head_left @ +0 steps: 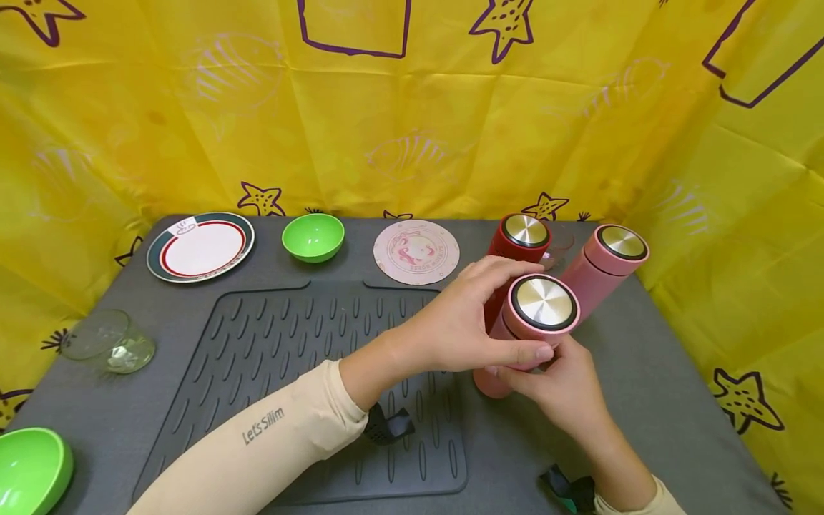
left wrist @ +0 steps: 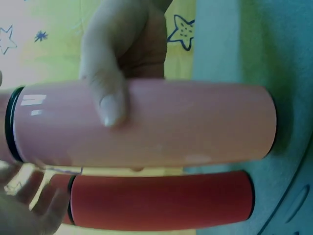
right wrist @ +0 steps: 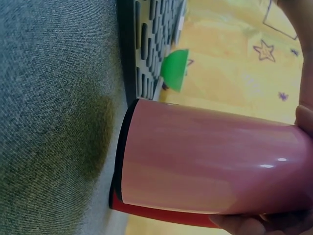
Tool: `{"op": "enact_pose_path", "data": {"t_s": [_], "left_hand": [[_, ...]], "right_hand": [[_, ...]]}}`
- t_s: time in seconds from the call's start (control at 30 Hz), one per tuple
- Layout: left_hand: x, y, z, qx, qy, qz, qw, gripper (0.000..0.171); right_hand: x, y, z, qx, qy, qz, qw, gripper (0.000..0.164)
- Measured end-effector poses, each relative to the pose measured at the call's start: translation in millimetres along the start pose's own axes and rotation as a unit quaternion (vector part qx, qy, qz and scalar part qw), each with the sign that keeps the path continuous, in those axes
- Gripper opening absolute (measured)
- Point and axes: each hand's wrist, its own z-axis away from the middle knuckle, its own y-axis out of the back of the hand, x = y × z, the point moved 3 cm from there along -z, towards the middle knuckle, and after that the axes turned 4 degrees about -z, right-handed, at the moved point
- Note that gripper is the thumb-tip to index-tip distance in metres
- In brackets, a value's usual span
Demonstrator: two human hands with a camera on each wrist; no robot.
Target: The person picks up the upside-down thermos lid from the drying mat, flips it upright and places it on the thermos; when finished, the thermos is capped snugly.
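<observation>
Both hands hold a pink thermos flask [head_left: 546,303] with a shiny silver top, cap end up and tilted. My left hand [head_left: 460,318] curls round its upper part near the cap, thumb across the front. Lower down, my right hand [head_left: 569,390] grips the body; its thumb lies along the pink side [left wrist: 195,122] in the left wrist view. The flask's base [right wrist: 124,152] hangs close over the grey cloth, a shadow beside it. Just behind stands a red thermos flask [head_left: 518,239], partly covered by my left hand. A second pink thermos flask [head_left: 601,268] stands to the right.
A black ridged drying mat [head_left: 290,350] lies left of the flasks. Around it are a plate [head_left: 202,247], green bowls [head_left: 313,238], a pink round mat [head_left: 416,252] and a glass [head_left: 129,354] on its side. Another glass [head_left: 560,247] shows behind the flasks. Yellow curtains [head_left: 418,107] enclose the table.
</observation>
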Motion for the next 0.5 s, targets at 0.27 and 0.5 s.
{"op": "enact_pose_path", "data": {"t_s": [0.27,0.5], "left_hand": [[2.4,-7.0,1.9,0.099,0.044,-0.027,0.9937,0.083],[-2.5,-5.6,3.1,0.076,0.016,-0.004,0.997,0.068]], "right_hand": [[-3.4,-3.0,-2.2,0.009,0.024,0.004,1.0,0.059],[-1.5,-4.6,0.0,0.004,0.006,-0.04,0.999,0.062]]}}
